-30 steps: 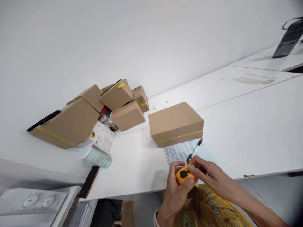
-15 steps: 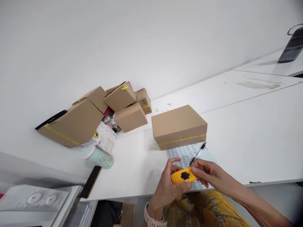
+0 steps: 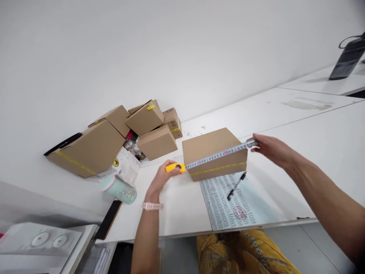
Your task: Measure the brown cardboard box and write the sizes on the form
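My left hand (image 3: 161,175) is closed around the yellow case of a tape measure (image 3: 176,168), at the left end of a brown cardboard box (image 3: 211,146). The pulled-out blade (image 3: 218,155) runs along the box's upper front edge. Past the box's right end, my right hand (image 3: 264,146) pinches the blade's free end. Yellow tape crosses the front face of the box. Under the box's front edge lies a printed sheet (image 3: 225,203) with a red round mark, and a black-and-clear pen (image 3: 236,186) rests on it.
Several cardboard boxes (image 3: 157,144) are stacked against the wall at left. Near them stand a white package (image 3: 127,166) and a mint tumbler (image 3: 121,189) with a pink lid. A dark bottle (image 3: 347,59) stands at far right. The white table's front edge (image 3: 194,233) is close to me.
My hands have spread apart and moved forward from over the sheet to the box. The tape measure's blade is now drawn out between them. The pen and box stay in place.
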A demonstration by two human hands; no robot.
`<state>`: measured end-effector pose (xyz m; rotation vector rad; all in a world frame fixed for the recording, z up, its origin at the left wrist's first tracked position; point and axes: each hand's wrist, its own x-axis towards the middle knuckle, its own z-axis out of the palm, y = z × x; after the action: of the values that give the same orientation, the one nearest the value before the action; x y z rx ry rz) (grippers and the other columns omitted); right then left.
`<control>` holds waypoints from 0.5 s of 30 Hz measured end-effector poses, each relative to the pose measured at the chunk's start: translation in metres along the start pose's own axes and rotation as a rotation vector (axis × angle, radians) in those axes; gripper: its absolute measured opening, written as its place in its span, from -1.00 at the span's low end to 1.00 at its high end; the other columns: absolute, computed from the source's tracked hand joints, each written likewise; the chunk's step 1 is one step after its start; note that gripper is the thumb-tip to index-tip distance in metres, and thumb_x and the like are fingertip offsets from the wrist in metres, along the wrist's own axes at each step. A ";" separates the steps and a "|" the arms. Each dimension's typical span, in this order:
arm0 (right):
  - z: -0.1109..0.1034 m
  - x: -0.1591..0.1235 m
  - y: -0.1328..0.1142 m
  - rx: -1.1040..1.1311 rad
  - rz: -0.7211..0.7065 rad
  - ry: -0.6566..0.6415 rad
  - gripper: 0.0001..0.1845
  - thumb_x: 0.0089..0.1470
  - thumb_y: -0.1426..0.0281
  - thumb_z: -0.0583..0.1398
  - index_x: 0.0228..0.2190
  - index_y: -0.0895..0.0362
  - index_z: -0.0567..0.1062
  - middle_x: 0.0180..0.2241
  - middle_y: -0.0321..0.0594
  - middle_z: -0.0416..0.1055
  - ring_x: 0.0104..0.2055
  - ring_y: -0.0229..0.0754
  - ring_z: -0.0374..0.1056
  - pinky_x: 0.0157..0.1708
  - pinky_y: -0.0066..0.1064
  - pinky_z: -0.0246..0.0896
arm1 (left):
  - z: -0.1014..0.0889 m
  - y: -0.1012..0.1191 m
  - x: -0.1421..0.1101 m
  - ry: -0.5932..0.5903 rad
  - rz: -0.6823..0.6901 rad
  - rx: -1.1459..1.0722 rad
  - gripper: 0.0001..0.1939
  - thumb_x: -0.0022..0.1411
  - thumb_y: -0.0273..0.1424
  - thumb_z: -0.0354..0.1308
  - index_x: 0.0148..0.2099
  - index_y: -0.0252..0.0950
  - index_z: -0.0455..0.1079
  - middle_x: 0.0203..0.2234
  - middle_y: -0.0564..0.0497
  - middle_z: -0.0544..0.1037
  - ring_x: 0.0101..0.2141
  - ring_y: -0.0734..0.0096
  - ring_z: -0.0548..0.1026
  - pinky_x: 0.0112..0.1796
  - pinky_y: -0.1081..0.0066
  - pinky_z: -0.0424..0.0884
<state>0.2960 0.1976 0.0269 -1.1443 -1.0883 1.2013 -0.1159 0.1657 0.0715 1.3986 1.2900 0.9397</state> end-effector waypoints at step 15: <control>0.009 0.082 0.030 -0.211 0.100 0.063 -0.64 0.24 0.12 0.21 -0.44 0.14 0.47 -0.32 -0.14 0.49 -0.25 -0.18 0.39 -0.21 -0.37 0.33 | -0.069 -0.014 0.093 0.226 -0.088 -0.067 -0.45 -0.15 -0.04 0.48 -0.22 -0.29 0.46 -0.37 -0.04 0.62 -0.36 0.36 0.54 -0.38 0.45 0.34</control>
<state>0.2888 0.2810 -0.0005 -1.4040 -1.1407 1.1386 -0.1730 0.2678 0.0671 1.2000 1.4612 1.0943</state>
